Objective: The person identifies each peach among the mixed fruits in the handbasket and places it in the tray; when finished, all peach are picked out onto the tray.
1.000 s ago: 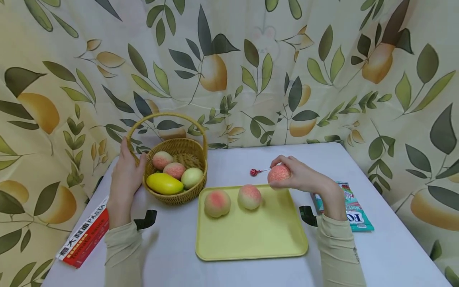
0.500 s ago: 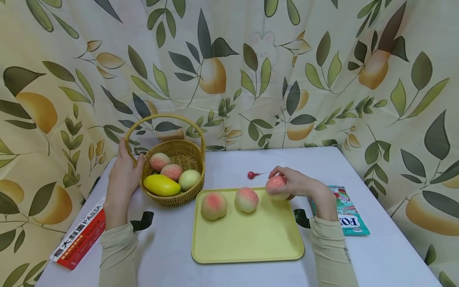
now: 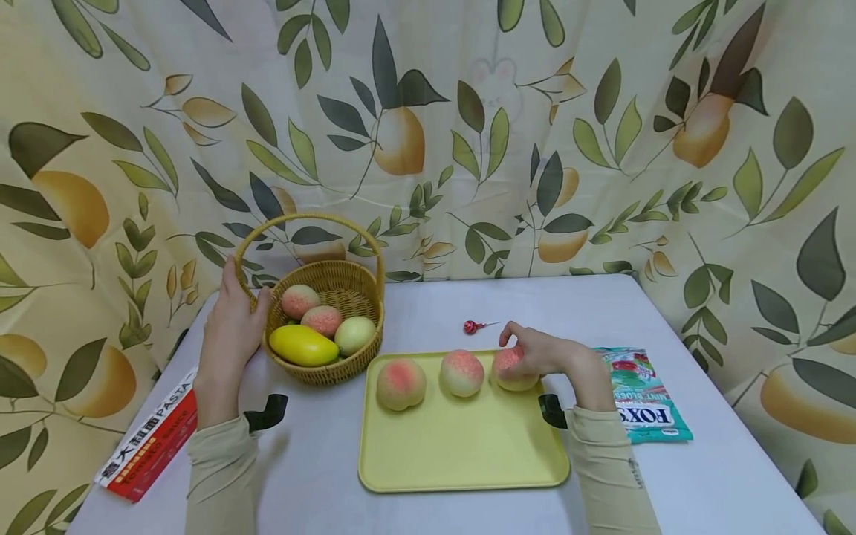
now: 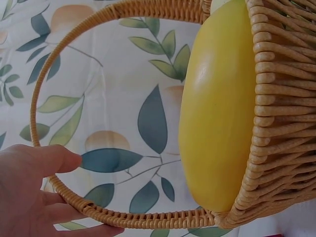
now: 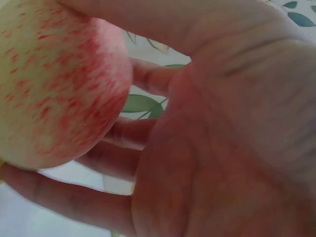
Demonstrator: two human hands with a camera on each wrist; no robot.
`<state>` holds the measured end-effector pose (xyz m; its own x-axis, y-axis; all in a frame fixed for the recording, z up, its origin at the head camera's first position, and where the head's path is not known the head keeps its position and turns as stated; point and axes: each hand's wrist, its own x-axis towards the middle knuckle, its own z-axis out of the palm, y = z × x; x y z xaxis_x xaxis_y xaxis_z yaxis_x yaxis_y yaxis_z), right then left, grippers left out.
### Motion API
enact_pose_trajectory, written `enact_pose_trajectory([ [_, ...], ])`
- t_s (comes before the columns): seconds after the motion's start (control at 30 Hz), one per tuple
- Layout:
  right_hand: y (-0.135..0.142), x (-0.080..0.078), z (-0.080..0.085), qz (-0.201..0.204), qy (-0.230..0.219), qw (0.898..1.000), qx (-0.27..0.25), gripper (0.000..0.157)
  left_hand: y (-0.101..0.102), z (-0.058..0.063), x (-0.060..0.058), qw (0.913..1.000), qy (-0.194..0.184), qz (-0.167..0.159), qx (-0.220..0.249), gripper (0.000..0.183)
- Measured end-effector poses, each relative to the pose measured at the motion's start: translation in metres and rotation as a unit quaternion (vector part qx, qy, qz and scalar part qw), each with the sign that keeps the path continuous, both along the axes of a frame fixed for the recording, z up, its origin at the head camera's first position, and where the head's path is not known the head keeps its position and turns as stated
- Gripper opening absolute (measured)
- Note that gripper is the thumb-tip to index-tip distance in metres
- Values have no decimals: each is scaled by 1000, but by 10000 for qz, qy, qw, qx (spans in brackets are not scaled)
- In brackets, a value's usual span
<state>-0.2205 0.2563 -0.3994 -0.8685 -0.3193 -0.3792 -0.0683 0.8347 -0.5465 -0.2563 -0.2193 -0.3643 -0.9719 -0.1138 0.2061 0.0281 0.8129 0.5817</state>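
My left hand (image 3: 230, 334) holds the left side of the arched handle (image 4: 74, 197) of a wicker basket (image 3: 328, 373), thumb on one side and fingers on the other. Inside the basket lie two pinkish peaches (image 3: 322, 321), a pale green round fruit (image 3: 354, 334) and a smooth yellow mango-like fruit (image 3: 304, 345). At the yellow tray's (image 3: 461, 455) back right corner, my right hand (image 3: 551, 355) holds a red-speckled peach (image 3: 512, 374), its thumb and fingers around it in the right wrist view. Two more peaches, a middle one (image 3: 462, 373) and a left one (image 3: 400, 384), sit along the tray's back.
Behind the tray lies a small red lollipop (image 3: 472, 327). A red and white pasta box (image 3: 150, 446) is at the table's left edge. To the right, a teal candy bag (image 3: 652, 409) lies partly behind the right wrist. A patterned cloth (image 3: 428, 148) hangs behind the table.
My right hand has lowered the peach from above the tray's back right corner onto the tray, beside the other two. The left hand stays on the basket handle.
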Motion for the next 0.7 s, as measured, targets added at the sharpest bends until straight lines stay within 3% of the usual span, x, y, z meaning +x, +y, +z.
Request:
enact_pose_trajectory([
  [0.27, -1, 1, -1, 22, -107, 9998, 170, 46, 0, -1, -1, 10000, -52, 30, 35, 86],
  [0.5, 1, 6, 6, -206, -647, 9977, 79, 57, -1, -1, -1, 9999, -123, 109, 22, 86],
  [0.7, 5, 8, 10, -24, -358, 9992, 180, 63, 0, -2, -2, 10000, -38, 56, -3, 86],
])
